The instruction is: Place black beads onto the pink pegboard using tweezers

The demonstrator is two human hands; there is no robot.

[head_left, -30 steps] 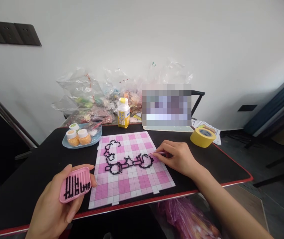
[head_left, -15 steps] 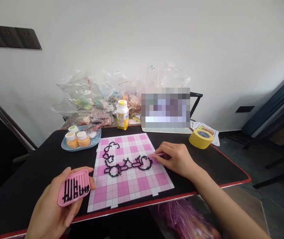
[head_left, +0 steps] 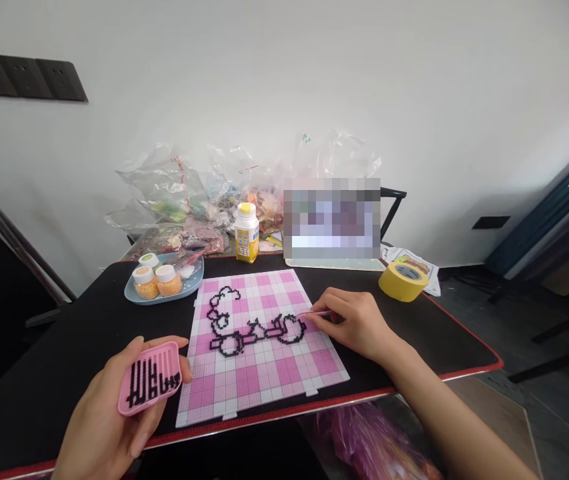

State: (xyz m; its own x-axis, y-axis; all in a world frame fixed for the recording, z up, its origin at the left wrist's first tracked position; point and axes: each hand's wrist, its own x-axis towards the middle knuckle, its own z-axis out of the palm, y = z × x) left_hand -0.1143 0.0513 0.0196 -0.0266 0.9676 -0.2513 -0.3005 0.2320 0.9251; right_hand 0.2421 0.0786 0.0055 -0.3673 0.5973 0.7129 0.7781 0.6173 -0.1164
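Hardly anything has moved since the earlier frames: the whole view sits slightly lower than a second ago, while both hands keep nearly the same places beside the pegboard. The left hand [head_left: 97,400] has its grip curled around a small pink tray [head_left: 167,360], fingertips showing past the tray's right edge, near the board's left side; black beads [head_left: 148,380] lie in its grooves, leaving some grooves partly bare. The right hand [head_left: 354,320] has its grip closed on a thin pink tool [head_left: 322,312], pinched between thumb and fingers, its tip just beside the top of the right-hand ring of beads; whether the tip holds a bead is too small to tell. The pink-and-white checked pegboard [head_left: 264,373] lies flat on the black, red-edged tabletop [head_left: 449,340], between the hands, and carries a black bead outline [head_left: 249,339]: two rings joined by a bar, with smaller loops rising on the left. Beyond the board's far left corner, a blue plate [head_left: 164,300] carries three lidded jars [head_left: 168,281]. Behind the board stand an upright white and yellow bottle [head_left: 247,233] and a pixelated panel [head_left: 332,220], with clear plastic bags [head_left: 164,187] heaped farther back. To the right, a yellow tape roll [head_left: 399,287] lies near some papers [head_left: 433,273].
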